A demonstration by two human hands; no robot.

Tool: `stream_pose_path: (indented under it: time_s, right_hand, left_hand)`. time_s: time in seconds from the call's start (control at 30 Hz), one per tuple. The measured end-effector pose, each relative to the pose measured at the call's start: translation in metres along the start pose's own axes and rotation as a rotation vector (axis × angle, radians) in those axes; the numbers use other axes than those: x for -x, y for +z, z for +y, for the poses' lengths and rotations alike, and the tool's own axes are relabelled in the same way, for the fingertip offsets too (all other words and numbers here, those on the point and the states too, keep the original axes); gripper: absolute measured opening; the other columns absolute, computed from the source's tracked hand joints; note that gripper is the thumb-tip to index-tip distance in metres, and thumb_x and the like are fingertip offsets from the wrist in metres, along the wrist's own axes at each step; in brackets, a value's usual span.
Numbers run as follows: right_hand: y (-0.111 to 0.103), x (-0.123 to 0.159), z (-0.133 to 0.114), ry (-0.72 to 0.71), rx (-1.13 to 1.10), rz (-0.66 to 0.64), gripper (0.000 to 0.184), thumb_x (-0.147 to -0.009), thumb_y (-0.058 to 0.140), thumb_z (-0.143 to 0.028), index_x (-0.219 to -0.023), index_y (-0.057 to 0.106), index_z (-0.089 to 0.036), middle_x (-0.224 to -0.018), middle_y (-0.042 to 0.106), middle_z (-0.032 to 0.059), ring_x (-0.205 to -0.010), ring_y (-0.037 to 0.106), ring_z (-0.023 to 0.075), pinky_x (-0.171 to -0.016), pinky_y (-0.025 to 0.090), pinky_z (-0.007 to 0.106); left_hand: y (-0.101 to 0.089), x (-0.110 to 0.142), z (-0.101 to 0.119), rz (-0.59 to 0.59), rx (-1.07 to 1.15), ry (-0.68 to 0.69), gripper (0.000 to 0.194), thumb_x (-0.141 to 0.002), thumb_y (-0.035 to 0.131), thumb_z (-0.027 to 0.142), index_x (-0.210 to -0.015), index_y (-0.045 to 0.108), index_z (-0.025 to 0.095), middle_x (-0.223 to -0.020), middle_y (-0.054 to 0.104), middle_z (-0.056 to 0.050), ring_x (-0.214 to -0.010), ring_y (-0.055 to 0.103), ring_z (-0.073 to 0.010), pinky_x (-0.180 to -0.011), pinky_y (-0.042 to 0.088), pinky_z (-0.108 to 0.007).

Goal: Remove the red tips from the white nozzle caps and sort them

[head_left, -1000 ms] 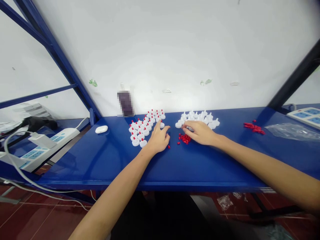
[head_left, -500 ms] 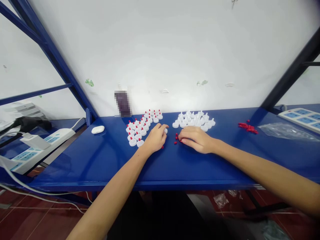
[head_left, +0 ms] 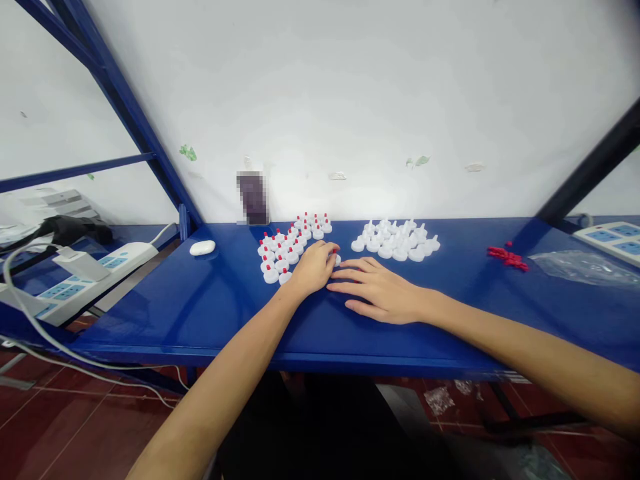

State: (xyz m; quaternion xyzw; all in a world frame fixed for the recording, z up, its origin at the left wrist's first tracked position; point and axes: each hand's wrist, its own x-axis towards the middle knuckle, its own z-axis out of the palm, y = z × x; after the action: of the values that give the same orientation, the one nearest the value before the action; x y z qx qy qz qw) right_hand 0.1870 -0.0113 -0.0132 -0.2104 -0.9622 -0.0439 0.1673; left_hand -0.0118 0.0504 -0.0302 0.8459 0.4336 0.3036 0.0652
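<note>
My left hand [head_left: 314, 268] is closed around a white nozzle cap [head_left: 339, 260], whose base shows at the fingertips with a bit of red above it. Just right of it, my right hand [head_left: 383, 291] lies low over the table, palm down, its fingers stretched and apart. The small loose red tips seen earlier are mostly covered by that hand. Left of my left hand stand several white nozzle caps with red tips [head_left: 293, 256]. Behind my right hand is a group of white nozzle caps without red tips [head_left: 400, 254].
The blue table [head_left: 240, 327] meets a white wall. At right are a pile of red tips [head_left: 509, 259] and a clear plastic bag [head_left: 585, 267]. A white earbud case [head_left: 203, 248], a blurred dark phone-like object [head_left: 254, 199] and a power strip [head_left: 107, 273] are at left.
My right hand has moved left toward my left hand, and its bent fingers have straightened and spread over the loose red tips. My left hand keeps its cap. The view has shifted slightly.
</note>
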Motion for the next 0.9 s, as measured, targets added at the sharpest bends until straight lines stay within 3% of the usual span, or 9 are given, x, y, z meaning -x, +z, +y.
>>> stream_pose_path:
  time_s: [0.17,0.3,0.4,0.53,0.6,0.77,0.9]
  right_hand:
    - [0.002,-0.001,-0.001,-0.002,-0.043,-0.071,0.04,-0.102,0.039,-0.028,-0.138,0.056,-0.024,-0.136,0.062,0.0096,-0.137,0.039,0.0301,-0.108,0.027,0.057]
    - [0.001,0.001,0.002,0.003,-0.072,-0.026,0.04,-0.1,0.039,-0.021,-0.136,0.057,-0.021,-0.129,0.066,0.0096,-0.13,0.046,0.0278,-0.107,0.028,0.053]
    - [-0.003,0.005,0.012,0.091,-0.107,0.111,0.033,-0.097,0.045,-0.019,-0.123,0.065,-0.022,-0.118,0.071,0.009,-0.115,0.057,0.0256,-0.1,0.035,0.047]
    - [-0.01,0.014,0.034,0.363,-0.123,0.39,0.016,-0.091,0.056,-0.023,-0.098,0.07,-0.021,-0.094,0.074,0.006,-0.088,0.066,0.0224,-0.09,0.04,0.043]
    - [-0.014,0.018,0.041,0.44,-0.139,0.427,0.015,-0.091,0.055,-0.025,-0.094,0.069,-0.02,-0.088,0.073,0.0056,-0.081,0.066,0.0211,-0.085,0.044,0.041]
    - [-0.018,0.02,0.04,0.442,-0.273,0.272,0.022,-0.092,0.054,-0.026,-0.111,0.064,-0.02,-0.092,0.072,0.006,-0.079,0.066,0.0182,-0.073,0.05,0.032]
    - [-0.016,0.018,0.032,0.361,-0.228,0.144,0.014,-0.093,0.054,-0.024,-0.096,0.067,-0.019,-0.081,0.067,0.0034,-0.071,0.061,0.0151,-0.068,0.048,0.029]
  left_hand:
    - [0.001,0.0,-0.002,0.036,-0.008,-0.024,0.027,-0.095,0.044,0.019,-0.108,0.066,0.016,-0.097,0.067,-0.009,-0.09,0.064,-0.0208,-0.087,0.051,-0.036]
    - [-0.001,0.0,0.0,0.028,-0.013,-0.042,0.025,-0.094,0.045,0.019,-0.108,0.066,0.016,-0.096,0.068,-0.008,-0.088,0.064,-0.0203,-0.084,0.051,-0.035]
    - [-0.003,0.0,0.0,0.021,-0.02,-0.044,0.024,-0.093,0.046,0.018,-0.107,0.066,0.016,-0.097,0.068,-0.008,-0.09,0.063,-0.0208,-0.086,0.051,-0.036]
    - [-0.006,0.0,0.002,0.024,-0.015,-0.031,0.023,-0.093,0.047,0.02,-0.105,0.066,0.016,-0.099,0.069,-0.008,-0.091,0.063,-0.0212,-0.086,0.05,-0.036]
    - [-0.007,0.0,0.003,0.02,0.0,-0.016,0.023,-0.094,0.047,0.022,-0.106,0.066,0.017,-0.098,0.069,-0.007,-0.09,0.063,-0.0209,-0.084,0.05,-0.035]
    - [-0.008,0.0,0.003,-0.003,0.016,0.019,0.022,-0.093,0.048,0.023,-0.103,0.067,0.018,-0.094,0.068,-0.006,-0.086,0.063,-0.0198,-0.078,0.05,-0.033]
    - [-0.009,-0.001,0.002,-0.034,0.023,0.023,0.022,-0.092,0.048,0.023,-0.101,0.067,0.018,-0.092,0.068,-0.006,-0.082,0.063,-0.0188,-0.075,0.05,-0.032]
